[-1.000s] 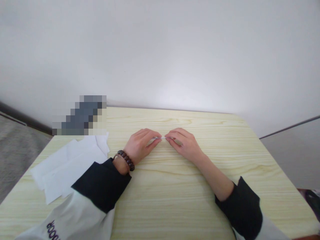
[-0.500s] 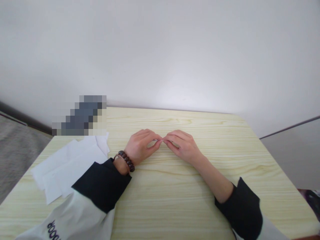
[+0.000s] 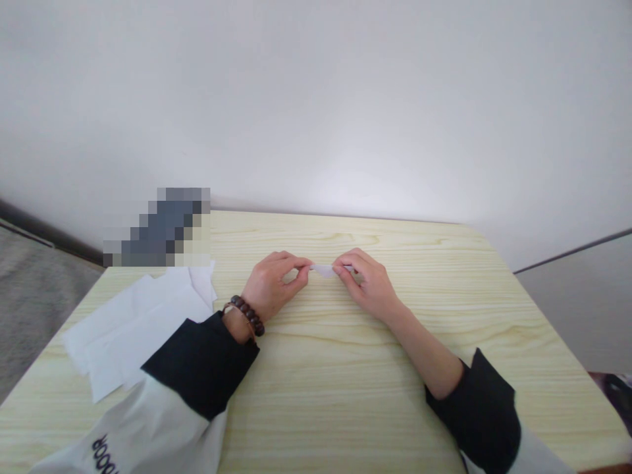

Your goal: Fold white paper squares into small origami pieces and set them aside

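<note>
Handling appears under way and unfinished; a small white paper strip [image 3: 323, 270] spans the gap between the hands, over the wood-grain tabletop [image 3: 345, 395]; loose white paper sheets [image 3: 143, 329] lie apart at left; left hand [image 3: 271, 283], thumb and fingertips pinched on the strip's left end; right hand [image 3: 368, 283], likewise pinching its right end; whether the strip is folded cannot be told.

- I see a white paper strip [image 3: 324, 270].
- The loose sheets [image 3: 148, 332] look plain white to me.
- I find the desk [image 3: 336, 401] pale yellow-green, with streaky wood grain.
- I make out a dark brown bead bracelet [image 3: 250, 315].
- The cuffs [image 3: 202, 365] are black, the sleeves [image 3: 158, 421] light grey with dark lettering [image 3: 103, 454].
- I get a plain, pale grey wall [image 3: 345, 99].
</note>
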{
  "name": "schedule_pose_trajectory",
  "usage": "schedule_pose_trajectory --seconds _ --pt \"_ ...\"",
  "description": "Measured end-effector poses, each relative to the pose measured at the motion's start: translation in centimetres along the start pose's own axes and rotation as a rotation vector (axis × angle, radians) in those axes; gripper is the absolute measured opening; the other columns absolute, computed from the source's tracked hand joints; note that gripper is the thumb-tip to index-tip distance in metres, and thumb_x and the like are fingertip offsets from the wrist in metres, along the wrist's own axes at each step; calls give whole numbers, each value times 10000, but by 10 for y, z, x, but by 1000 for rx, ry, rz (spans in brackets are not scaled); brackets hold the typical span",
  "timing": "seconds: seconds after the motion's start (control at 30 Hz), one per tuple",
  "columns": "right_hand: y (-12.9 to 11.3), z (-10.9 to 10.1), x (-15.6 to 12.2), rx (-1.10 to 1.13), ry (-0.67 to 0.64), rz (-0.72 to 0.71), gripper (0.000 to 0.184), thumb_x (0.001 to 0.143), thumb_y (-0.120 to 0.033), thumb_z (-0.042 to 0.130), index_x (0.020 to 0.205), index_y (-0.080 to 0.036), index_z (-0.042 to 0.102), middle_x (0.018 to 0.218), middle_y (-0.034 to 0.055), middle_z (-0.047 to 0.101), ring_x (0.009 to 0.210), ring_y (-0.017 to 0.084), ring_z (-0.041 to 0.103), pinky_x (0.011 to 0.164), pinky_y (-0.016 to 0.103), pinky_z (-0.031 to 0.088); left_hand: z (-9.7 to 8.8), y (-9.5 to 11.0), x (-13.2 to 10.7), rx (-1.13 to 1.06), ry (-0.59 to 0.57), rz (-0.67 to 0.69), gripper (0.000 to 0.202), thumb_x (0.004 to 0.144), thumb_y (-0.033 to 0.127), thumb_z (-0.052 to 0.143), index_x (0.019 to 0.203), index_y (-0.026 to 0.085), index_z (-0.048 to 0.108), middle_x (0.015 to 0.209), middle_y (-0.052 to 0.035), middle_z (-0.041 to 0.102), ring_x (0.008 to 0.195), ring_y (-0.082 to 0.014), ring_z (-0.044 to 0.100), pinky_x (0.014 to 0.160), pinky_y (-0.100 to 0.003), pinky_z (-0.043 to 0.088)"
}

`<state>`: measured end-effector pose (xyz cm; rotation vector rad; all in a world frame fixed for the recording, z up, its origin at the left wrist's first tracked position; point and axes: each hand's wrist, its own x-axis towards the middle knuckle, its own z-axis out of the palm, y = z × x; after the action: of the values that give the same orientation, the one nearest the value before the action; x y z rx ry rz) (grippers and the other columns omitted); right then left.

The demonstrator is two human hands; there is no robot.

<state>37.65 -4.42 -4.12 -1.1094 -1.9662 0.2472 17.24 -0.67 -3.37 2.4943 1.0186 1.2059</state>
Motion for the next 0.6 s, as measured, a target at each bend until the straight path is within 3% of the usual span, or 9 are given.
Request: schedule_pose_trajectory --seconds 0.17,0.4,0.6 --pt "-3 1 1 22 -26 -6 100 916 -198 469 883 -198 563 832 43 607 790 145 566 701 268 473 -1 2 0 -48 -66 -51 116 810 204 569 792 176 679 757 -25 702 716 -151 642 696 -267 502" --pt "-10 4 1 38 -82 -26 91 910 -190 478 884 -190 565 833 40 602 790 140 561 730 272 461 2 3 -1 -59 -130 -8 147 828 245 572 796 176 698 728 -33 690 690 -153 624 681 -271 490" --pt "-2 3 0 29 -69 -16 148 922 -179 445 957 -194 588 900 60 627 867 159 579 781 295 477 -1 4 0 -84 -152 -121 188 835 267 542 807 191 711 730 -19 700 700 -158 630 665 -266 487"
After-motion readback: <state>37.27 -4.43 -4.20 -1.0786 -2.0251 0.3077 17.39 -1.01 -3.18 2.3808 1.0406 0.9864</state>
